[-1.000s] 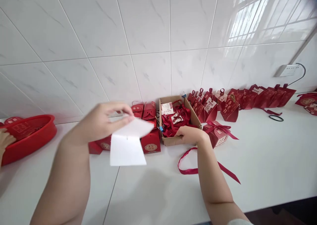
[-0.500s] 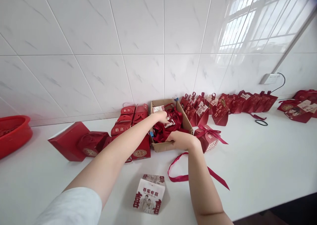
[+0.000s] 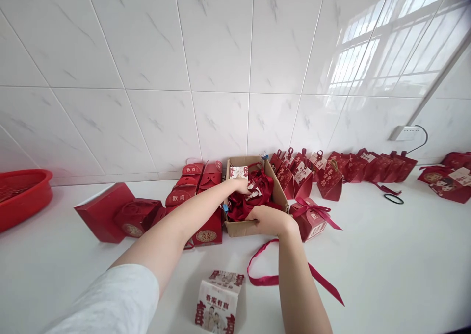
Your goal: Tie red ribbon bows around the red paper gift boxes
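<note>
A brown cardboard box (image 3: 240, 227) filled with dark red ribbons (image 3: 262, 194) and small printed tags stands against the tiled wall. My left hand (image 3: 241, 185) reaches into it, fingers curled among the ribbons and tags. My right hand (image 3: 268, 220) grips the box's near edge, fingers closed over the rim. A white printed gift box (image 3: 218, 302) stands on the counter in front of me. A loose dark red ribbon (image 3: 279, 278) lies curled beside my right forearm.
Red gift boxes (image 3: 198, 187) lie left of the cardboard box, more (image 3: 117, 215) further left. A ribboned red box (image 3: 312, 218) sits on its right. A row of red boxes (image 3: 342, 167) lines the wall. Red basin (image 3: 24, 196) far left; black ring (image 3: 393, 198) and socket (image 3: 404, 133) at right.
My left hand let go of the white folded box, which now stands on the counter, and moved into the cardboard box. The right hand has stayed on the box edge.
</note>
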A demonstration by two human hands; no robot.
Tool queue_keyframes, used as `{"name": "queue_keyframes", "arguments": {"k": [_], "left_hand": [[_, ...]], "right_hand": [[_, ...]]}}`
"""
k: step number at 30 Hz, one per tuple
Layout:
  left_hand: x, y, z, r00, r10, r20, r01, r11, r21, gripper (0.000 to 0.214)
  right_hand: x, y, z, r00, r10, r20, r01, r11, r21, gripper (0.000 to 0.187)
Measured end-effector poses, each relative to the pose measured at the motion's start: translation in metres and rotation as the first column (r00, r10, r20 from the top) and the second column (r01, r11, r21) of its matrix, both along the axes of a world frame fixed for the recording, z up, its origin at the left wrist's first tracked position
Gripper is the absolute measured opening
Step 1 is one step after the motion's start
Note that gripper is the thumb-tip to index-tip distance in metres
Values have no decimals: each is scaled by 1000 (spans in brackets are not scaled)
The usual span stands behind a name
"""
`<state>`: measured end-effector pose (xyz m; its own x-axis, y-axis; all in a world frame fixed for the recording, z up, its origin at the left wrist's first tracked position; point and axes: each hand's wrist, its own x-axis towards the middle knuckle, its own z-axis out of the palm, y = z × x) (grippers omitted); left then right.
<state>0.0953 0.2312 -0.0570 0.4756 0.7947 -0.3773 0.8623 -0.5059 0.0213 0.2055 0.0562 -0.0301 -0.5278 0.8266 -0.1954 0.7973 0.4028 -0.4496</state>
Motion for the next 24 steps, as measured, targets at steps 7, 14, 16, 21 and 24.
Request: {"name": "queue_keyframes", "arguments": {"k": [7,14,16,21,24], "left_hand": [[-3,-4,-1,995,38,95,-37,999,-18,33],[-22,0,31,926,56,372,-103,989,106,32],[-37,-3,46,887,58,459,-155,972,177,28],[-80,-35,67,777,-112,619,-227,868,442,29],[-98,-56,69,757,-284,589,-145,805,575,20]], "right_hand": [[0,0,-1,1000,-6,10,7,1000,-3,19],[-3,2,-1,999,-24,21,23,999,25,16],[-3,3,-2,999,-28,16,28,999,27,15],[-4,6,-7,997,-81,5,81,996,33,12],[-7,10,-11,993,-116,-12,116,992,45,13]]}}
